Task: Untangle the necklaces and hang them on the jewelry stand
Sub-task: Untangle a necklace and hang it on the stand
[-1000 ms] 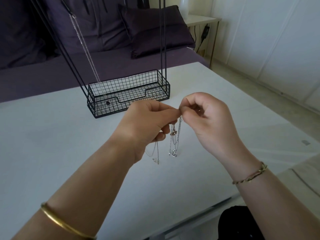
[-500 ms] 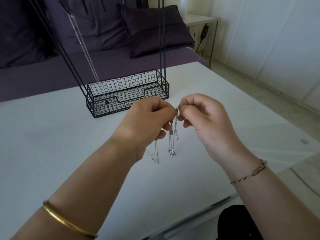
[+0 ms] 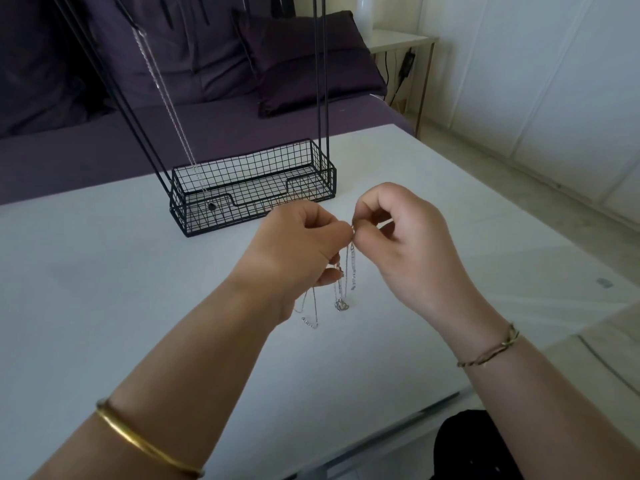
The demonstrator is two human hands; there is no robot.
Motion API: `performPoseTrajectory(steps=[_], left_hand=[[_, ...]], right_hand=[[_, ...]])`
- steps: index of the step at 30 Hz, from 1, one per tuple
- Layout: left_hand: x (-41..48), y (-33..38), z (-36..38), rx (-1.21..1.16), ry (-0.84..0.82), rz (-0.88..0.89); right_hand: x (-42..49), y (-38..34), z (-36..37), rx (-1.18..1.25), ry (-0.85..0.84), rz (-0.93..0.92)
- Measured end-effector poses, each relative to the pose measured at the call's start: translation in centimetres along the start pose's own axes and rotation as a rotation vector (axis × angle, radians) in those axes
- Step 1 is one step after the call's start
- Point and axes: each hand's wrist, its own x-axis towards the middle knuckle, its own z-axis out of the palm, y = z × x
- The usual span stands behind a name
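- My left hand [image 3: 294, 244] and right hand [image 3: 405, 244] stayed mid-frame; my right fingers [image 3: 381, 199] lifted a little.
- Both pinch the necklaces [image 3: 343, 289], which dangle between them over the table [image 3: 104, 306].
- The stand [image 3: 320, 81], upper middle, has one chain [image 3: 166, 98] hanging into its basket [image 3: 256, 188].
- Table edge runs lower right.

Silver necklaces [image 3: 341, 292], black wire-grid stand [image 3: 252, 188], white table [image 3: 104, 289].

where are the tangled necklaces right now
Head view, centre: the tangled necklaces dangle over the white table, pinched between the left hand and right hand, just in front of the jewelry stand.
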Motion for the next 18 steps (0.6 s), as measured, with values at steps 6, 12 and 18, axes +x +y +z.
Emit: performPoseTrajectory(steps=[6,12,18], left_hand=[[-0.23,-0.10,0.06,0.158,0.089,0.155],[0.04,0.11,-0.07,-0.200,-0.027,-0.092],[0.24,-0.11,-0.57,0.050,0.001,0.021]], right_hand=[[0.25,0.10,-0.15,0.028,-0.057,0.086],[0.35,0.11,0.18,0.191,0.020,0.186],[0.74,-0.01,-0.12,0.276,-0.110,0.316]])
